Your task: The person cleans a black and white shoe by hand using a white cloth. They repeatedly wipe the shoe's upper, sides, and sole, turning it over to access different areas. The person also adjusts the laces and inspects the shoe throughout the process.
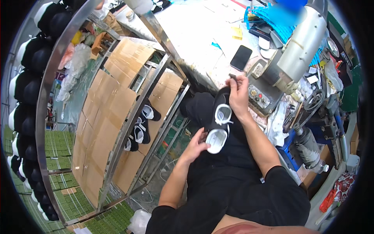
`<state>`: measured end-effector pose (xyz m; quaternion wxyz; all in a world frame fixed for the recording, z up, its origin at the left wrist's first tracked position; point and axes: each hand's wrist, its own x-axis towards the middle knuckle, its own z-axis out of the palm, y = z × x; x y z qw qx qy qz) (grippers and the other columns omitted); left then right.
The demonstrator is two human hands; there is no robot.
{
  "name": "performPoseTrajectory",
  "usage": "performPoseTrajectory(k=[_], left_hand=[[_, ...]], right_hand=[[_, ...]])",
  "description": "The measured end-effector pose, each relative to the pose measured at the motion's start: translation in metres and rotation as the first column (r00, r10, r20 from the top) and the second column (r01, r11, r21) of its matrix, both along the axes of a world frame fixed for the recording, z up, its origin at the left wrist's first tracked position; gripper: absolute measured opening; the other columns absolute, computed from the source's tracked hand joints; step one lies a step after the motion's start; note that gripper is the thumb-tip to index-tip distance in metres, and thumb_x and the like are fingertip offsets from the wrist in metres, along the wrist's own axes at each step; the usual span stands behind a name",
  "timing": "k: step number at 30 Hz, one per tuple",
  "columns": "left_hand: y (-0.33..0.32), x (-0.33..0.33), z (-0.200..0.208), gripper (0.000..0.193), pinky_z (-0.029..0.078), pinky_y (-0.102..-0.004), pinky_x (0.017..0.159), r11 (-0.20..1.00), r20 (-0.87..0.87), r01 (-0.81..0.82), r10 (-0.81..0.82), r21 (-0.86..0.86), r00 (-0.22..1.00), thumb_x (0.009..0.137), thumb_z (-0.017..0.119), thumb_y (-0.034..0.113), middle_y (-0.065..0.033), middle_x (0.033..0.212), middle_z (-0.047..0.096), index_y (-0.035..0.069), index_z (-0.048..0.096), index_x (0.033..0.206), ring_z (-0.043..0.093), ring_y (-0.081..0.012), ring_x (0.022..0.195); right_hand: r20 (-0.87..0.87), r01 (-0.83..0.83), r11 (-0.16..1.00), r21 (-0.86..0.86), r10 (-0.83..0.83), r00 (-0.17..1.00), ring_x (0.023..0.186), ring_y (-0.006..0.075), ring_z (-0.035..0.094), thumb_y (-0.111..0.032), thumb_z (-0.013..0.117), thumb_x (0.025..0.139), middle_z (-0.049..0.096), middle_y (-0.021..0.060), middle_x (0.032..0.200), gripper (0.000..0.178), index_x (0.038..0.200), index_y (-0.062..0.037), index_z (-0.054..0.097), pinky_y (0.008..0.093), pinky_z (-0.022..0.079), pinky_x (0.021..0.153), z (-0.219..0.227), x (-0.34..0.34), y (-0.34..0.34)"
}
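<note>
A black low shoe with a white lining [217, 141] is held at its opening over the seated person's lap, where black trousers [243, 156] are worn. Its rim is gripped by the left hand [193, 147], the thumb laid at the edge of the lining. Just beyond it, a second black shoe with a white lace [223, 113] is seen, its toe pointed away from the body. Beside that toe, a small dark piece [233, 77] is pinched between the fingertips of the right hand [239, 95]; what it is cannot be told.

To the right, a machine with a thick silver arm [307, 35] is set on the white workbench [194, 39], and a control panel with red buttons [258, 95] is mounted near its base. A black smartphone [241, 57] is laid nearby. To the left, more black-and-white shoes [142, 128] are kept on a metal rack [134, 99] lined with cardboard [101, 117].
</note>
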<state>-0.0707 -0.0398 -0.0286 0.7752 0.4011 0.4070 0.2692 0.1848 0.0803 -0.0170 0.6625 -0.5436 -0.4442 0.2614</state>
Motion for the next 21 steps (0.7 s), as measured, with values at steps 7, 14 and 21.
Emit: performPoseTrajectory(k=[7,14,21], left_hand=[[0.219,0.064,0.077,0.070,0.055,-0.0498,0.092,0.966,0.216,-0.197,0.159,0.168,0.963,0.099,0.044,0.057,-0.0127,0.143,0.055,0.008,0.042,0.149,0.060,-0.0284,0.122],[0.219,0.057,-0.015,0.049,0.054,-0.0415,0.091,0.658,0.015,-0.544,0.630,0.522,0.776,0.091,0.074,0.029,-0.0131,0.112,0.070,-0.001,0.061,0.127,0.065,-0.0264,0.107],[0.145,-0.137,-0.124,0.082,0.035,-0.0565,0.106,0.632,-0.655,-0.205,0.647,0.747,-0.390,0.071,0.085,0.043,-0.0286,0.143,0.034,0.013,0.046,0.137,0.038,-0.0456,0.131]], right_hand=[[-0.211,-0.036,0.994,0.100,0.057,0.976,0.099,0.0169,0.063,-0.009,0.048,0.107,0.061,0.0131,0.116,0.018,0.121,-0.0022,0.040,0.0313,0.053,0.090,0.011,0.018,-0.066],[-0.251,-0.208,0.944,-0.257,0.142,0.957,0.076,0.0135,0.066,-0.014,0.052,0.107,0.070,0.0137,0.104,0.016,0.118,-0.0063,0.042,0.0260,0.053,0.071,-0.021,0.028,-0.159],[-0.237,-0.226,0.825,-0.518,0.116,0.965,0.080,0.0131,0.068,-0.011,0.054,0.105,0.072,0.0123,0.105,0.023,0.125,-0.0009,0.049,0.0254,0.054,0.078,-0.031,0.038,-0.201]])
